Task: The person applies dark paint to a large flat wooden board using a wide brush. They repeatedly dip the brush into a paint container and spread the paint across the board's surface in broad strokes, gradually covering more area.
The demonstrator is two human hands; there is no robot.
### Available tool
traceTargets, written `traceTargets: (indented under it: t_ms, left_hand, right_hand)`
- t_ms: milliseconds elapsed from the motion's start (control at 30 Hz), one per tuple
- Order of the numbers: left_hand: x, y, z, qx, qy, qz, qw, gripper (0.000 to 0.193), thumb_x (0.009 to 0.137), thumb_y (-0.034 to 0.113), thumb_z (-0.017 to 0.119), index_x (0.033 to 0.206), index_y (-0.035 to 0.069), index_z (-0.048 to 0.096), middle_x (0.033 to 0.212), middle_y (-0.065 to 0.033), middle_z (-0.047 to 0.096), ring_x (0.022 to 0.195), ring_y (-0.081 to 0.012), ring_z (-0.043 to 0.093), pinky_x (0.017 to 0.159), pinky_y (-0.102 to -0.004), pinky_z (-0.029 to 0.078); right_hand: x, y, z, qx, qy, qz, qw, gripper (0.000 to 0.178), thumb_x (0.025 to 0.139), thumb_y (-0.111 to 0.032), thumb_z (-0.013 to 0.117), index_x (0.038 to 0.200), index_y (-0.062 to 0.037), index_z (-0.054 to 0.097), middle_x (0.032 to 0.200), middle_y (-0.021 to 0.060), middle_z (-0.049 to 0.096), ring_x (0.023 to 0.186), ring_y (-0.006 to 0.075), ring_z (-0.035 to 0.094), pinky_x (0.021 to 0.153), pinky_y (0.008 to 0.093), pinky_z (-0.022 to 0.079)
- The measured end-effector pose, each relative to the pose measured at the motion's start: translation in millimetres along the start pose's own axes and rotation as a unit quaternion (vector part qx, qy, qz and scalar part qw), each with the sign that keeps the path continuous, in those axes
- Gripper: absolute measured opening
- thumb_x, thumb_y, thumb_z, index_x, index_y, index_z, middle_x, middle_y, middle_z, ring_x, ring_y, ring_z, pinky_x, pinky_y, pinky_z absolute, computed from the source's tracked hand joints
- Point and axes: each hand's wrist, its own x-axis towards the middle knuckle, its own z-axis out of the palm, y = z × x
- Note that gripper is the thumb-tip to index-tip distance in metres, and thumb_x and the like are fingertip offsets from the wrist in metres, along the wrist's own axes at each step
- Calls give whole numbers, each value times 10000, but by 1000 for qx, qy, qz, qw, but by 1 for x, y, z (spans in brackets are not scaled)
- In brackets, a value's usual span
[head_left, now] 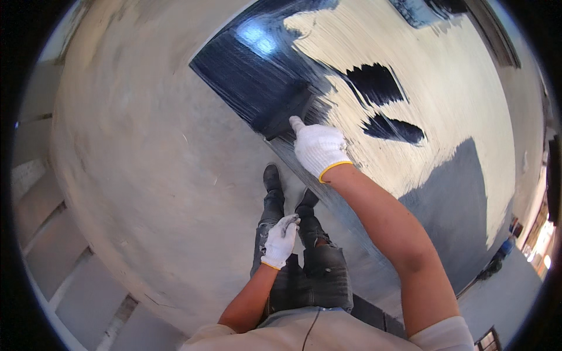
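Note:
My right hand (pixel 319 146), in a white knit glove with a yellow cuff, grips a wide, dark-coated brush (pixel 287 111). The brush lies against a pale board (pixel 451 111), near the board's left edge. Glossy black paint (pixel 240 70) covers the board's far left part. Two separate black paint patches (pixel 374 85) sit to the right of the brush. My left hand (pixel 281 241), gloved as well, hangs in front of my legs with its fingers curled together. Whatever its fingertips may hold is too small to make out.
A paint-smeared tray (pixel 418 13) rests at the board's far side, with dark paint in it. My boots (pixel 272 178) stand on the grey floor (pixel 146 146) beside the board's near edge. A shadow darkens the board's near right part. Grey slabs (pixel 64 234) line the left side.

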Motion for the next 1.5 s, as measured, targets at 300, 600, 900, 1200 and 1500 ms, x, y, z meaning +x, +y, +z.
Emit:
traceTargets:
  t_ms: [300, 600, 900, 1200, 1500]
  left_hand:
    - [-3, -27, 7, 30, 9, -39, 999, 306, 1024, 43, 517, 1301, -39, 618, 1182, -150, 713, 1017, -183, 694, 918, -304, 555]
    - [11, 6, 23, 31, -18, -36, 999, 327, 1024, 71, 514, 1316, -42, 606, 1148, -134, 724, 929, -149, 685, 852, -282, 554]
    - [7, -4, 6, 46, -22, -58, 997, 304, 1021, 47, 527, 1300, -40, 613, 1150, -145, 725, 925, -146, 688, 831, -291, 564]
    - [25, 7, 44, 102, -86, -38, 990, 280, 1018, 65, 554, 1265, -27, 649, 1118, -117, 736, 910, -146, 686, 850, -282, 547]
    - [0, -34, 14, 177, -124, -44, 975, 325, 1021, 94, 555, 1319, -29, 602, 1129, -112, 722, 886, -131, 666, 807, -271, 550]
  right_hand:
    - [-44, 26, 11, 27, -65, -9, 997, 577, 971, -150, 508, 1543, -165, 436, 985, 188, 749, 888, 339, 744, 779, 481, 575]
    - [69, 96, -55, 108, 66, 68, 990, 432, 996, -206, 481, 1420, -159, 548, 1146, 154, 747, 996, 323, 744, 783, 491, 589]
    - [-193, 236, 51, 116, -88, 284, 948, 589, 982, -295, 504, 1558, -306, 383, 1083, 172, 744, 984, 341, 730, 853, 474, 563]
    - [-102, 270, 34, 197, 141, 246, 939, 494, 1001, -268, 446, 1490, -206, 482, 1007, 204, 738, 927, 397, 714, 804, 509, 565]
    - [-253, 216, 117, 244, -69, 382, 889, 532, 1020, -326, 474, 1542, -252, 401, 1020, 209, 737, 949, 397, 714, 846, 512, 555]
